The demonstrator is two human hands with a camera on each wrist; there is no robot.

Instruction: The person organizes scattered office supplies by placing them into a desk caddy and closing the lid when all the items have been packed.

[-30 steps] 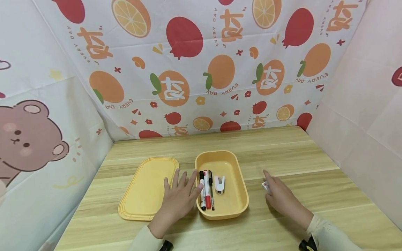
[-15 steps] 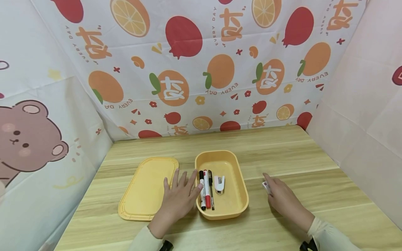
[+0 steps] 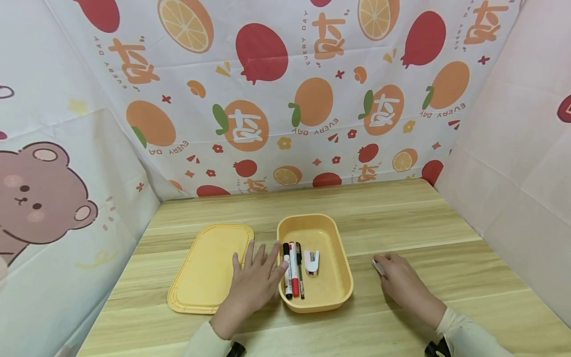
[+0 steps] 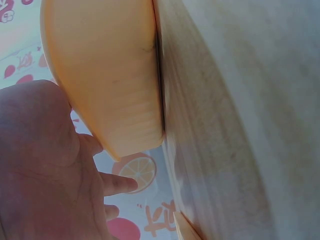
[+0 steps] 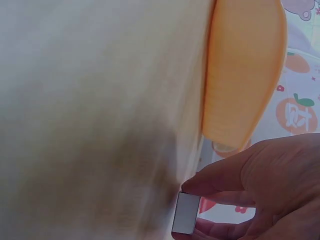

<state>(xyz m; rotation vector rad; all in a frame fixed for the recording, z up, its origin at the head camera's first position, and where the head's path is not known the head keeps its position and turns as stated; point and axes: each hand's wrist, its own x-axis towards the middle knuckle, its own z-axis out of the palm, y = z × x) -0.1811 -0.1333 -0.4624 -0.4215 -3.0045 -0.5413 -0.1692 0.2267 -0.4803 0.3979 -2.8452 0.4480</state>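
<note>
My right hand pinches a small white box low over the table, right of the yellow container. In the right wrist view the box's pale rectangular end shows between thumb and fingers. With fingers spread, my left hand touches the container's left rim. Inside the container, a black-capped marker, a red-and-white marker and a black pen lie side by side along the left wall. Beside them sits a small white stapler.
A flat yellow lid lies on the wooden table left of the container, partly behind my left hand. Fruit-print cloth hangs behind the table, with pale cloth on both sides.
My right index finger, stretched forward before, has curled in beside the white box. Less of the box's printed face shows. The left hand and the container's contents stay put.
</note>
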